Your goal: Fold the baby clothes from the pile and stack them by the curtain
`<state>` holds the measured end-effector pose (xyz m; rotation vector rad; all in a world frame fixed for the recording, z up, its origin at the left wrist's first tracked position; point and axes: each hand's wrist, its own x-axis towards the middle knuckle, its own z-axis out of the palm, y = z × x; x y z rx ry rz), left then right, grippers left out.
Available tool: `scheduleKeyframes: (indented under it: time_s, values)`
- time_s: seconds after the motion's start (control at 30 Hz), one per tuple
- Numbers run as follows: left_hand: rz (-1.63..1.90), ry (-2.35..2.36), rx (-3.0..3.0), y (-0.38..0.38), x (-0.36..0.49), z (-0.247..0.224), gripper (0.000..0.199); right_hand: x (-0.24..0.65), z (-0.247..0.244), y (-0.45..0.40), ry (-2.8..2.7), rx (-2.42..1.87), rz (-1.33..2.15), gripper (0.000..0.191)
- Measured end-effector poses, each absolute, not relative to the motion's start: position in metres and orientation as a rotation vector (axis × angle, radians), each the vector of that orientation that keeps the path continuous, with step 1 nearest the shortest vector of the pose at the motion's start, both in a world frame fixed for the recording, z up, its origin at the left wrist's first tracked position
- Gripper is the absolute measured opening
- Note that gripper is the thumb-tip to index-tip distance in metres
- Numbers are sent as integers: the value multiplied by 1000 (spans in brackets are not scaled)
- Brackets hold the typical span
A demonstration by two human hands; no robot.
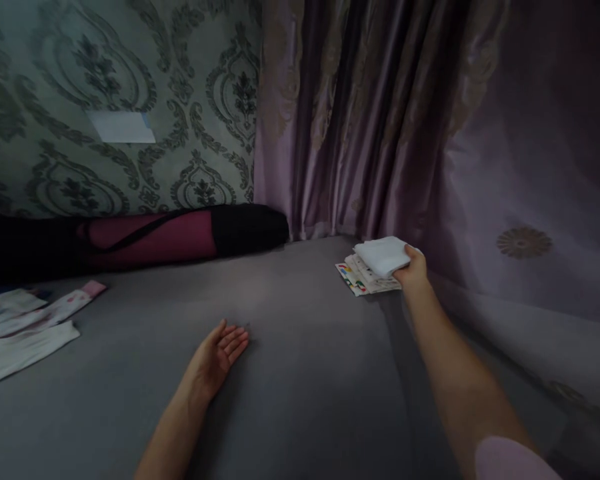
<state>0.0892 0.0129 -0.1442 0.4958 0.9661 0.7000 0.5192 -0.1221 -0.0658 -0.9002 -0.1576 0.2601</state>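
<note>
My right hand (413, 267) pinches the right edge of a folded white cloth (383, 255). That cloth lies on or just above a small stack of folded printed cloths (370, 277); whether it touches them I cannot tell. The lowest one shows coloured shapes on white. My left hand (223, 351) is open and holds nothing, its palm turned inward and its fingers stretched out, over the grey sheet (300, 380).
At the left lie several pieces of white and printed clothing (35, 323). A long black and maroon bag (155, 239) rests along the patterned wall (195, 100). Purple curtains (330, 133) hang at the back and right, close behind the stack.
</note>
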Motion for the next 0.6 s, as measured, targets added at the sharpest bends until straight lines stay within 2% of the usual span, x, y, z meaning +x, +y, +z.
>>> scheduleKeyframes:
  time_s: [0.27,0.6]
  values:
    - [681,915,508,17,88,-154,13,541,-80,-91,9,-940,315,24]
    - [672,926,552,18,89,-157,11,556,-106,-91,121,-1075,352,16]
